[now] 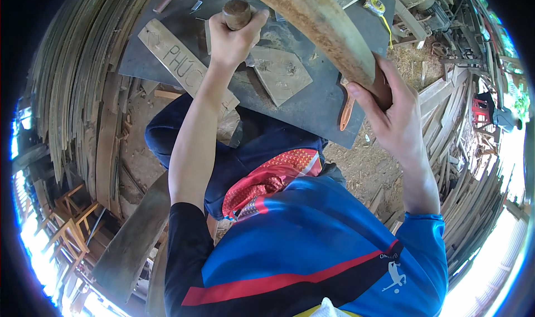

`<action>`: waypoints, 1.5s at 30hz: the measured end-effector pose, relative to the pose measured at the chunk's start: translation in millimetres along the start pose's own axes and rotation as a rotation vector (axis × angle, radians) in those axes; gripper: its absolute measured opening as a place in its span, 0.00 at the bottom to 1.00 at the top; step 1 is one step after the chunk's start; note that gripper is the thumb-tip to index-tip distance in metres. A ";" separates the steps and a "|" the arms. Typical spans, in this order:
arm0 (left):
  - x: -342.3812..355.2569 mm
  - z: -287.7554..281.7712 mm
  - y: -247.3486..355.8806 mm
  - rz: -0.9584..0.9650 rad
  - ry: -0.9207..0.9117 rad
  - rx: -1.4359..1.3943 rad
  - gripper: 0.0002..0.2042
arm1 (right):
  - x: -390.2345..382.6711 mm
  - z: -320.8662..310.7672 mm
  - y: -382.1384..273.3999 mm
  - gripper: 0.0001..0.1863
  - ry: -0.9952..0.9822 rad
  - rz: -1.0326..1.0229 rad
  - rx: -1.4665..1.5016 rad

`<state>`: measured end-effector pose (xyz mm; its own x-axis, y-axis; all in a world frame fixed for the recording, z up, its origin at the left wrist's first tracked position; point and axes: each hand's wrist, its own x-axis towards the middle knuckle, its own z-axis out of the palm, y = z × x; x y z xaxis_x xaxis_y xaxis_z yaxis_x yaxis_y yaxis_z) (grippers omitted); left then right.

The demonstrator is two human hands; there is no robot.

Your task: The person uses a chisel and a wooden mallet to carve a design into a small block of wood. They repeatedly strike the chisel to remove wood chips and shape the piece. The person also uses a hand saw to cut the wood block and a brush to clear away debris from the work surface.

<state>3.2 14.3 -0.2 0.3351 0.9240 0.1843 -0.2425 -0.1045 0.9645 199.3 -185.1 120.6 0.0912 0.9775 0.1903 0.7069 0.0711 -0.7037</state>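
My left hand is closed around an upright round wooden handle, over a pale board on the dark tabletop; the tool's lower end is mostly hidden by my fist. A long, thick, worn wooden piece is gripped in my right hand, raised above the table and reaching out of view at the top. A plank with carved lettering lies at the left edge of the tabletop. An orange-handled brush lies partly under the raised wood. A yellow tape measure is at the back right.
Tall stacks of rough planks fill the left side, and more boards lie on the right. Wooden chair frames are at lower left, a red stool at far right. Dirt floor with shavings shows below the table.
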 end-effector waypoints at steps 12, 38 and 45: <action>-3.3 -0.3 -8.1 0.089 -0.037 -0.014 0.13 | 5.5 -11.1 -16.1 0.26 0.079 -0.224 -0.079; -6.7 -0.8 -9.8 0.084 -0.040 -0.037 0.11 | 3.0 12.8 -11.1 0.24 0.060 -0.171 -0.148; 1.1 5.4 -14.7 0.106 -0.047 0.091 0.12 | 10.4 3.4 -16.4 0.22 0.177 -0.254 -0.140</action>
<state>12.0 14.8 -13.3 0.3551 0.8879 0.2923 -0.1959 -0.2351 0.9520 186.3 -175.4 131.8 0.0121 0.8815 0.4720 0.8112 0.2674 -0.5201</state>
